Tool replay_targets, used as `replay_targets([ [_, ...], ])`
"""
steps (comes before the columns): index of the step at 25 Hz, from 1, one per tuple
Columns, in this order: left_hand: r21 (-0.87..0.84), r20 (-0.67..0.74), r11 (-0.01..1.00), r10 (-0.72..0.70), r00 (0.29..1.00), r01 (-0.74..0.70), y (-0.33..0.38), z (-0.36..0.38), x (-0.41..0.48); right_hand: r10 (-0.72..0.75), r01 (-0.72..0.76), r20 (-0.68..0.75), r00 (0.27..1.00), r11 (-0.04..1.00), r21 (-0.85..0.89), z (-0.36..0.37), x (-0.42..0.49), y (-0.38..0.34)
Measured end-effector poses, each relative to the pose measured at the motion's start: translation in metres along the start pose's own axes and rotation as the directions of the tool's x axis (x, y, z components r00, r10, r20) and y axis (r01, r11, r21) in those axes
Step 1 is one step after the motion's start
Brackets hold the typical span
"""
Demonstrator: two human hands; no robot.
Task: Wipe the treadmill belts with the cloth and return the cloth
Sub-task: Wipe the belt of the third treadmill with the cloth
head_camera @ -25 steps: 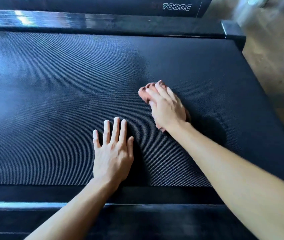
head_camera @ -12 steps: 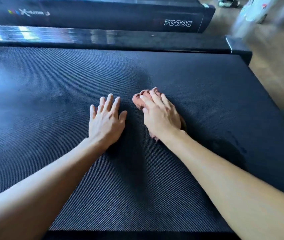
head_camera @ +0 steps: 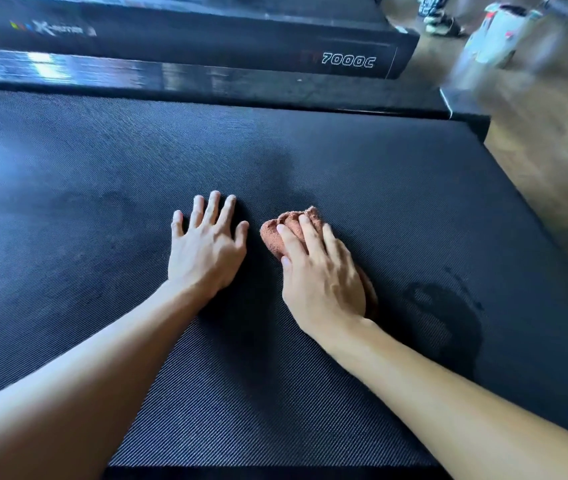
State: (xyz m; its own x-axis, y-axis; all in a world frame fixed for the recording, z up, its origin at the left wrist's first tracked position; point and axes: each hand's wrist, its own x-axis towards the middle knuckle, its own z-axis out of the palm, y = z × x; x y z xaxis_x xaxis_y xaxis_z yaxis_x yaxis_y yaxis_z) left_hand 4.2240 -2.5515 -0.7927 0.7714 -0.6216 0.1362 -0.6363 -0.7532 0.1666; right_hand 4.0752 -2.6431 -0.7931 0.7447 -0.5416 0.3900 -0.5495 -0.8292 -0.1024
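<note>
Two hands on one belt, one cloth under the right.
Left hand lies flat and empty, fingers spread, likely as a brace; right hand, just beside it, presses the bunched cloth onto mid-belt with nearly straight fingers, not clutching, likely for scrubbing pressure. Two treadmills show, the second beyond; one dark wet-looking patch sits right of the forearm.

A glossy black side rail runs across the top, with a second black frame behind it marked "7000C" in white, while on the right a wood floor carries shoes and a blurred white object.
</note>
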Motion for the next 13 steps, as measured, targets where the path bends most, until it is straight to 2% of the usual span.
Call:
replay_targets([
  [7,-0.007,-0.005,1.0,0.01,1.0,-0.01,0.0002,-0.0004,-0.0003,-0.005,0.005,-0.031,0.999,1.0,0.007,0.0012,-0.002,0.0006],
  [13,0.013,-0.005,1.0,0.004,1.0,-0.004,0.0001,-0.0051,-0.001,-0.004,0.005,0.029,1.0,1.0,-0.013,-0.0037,-0.0028,-0.0001],
])
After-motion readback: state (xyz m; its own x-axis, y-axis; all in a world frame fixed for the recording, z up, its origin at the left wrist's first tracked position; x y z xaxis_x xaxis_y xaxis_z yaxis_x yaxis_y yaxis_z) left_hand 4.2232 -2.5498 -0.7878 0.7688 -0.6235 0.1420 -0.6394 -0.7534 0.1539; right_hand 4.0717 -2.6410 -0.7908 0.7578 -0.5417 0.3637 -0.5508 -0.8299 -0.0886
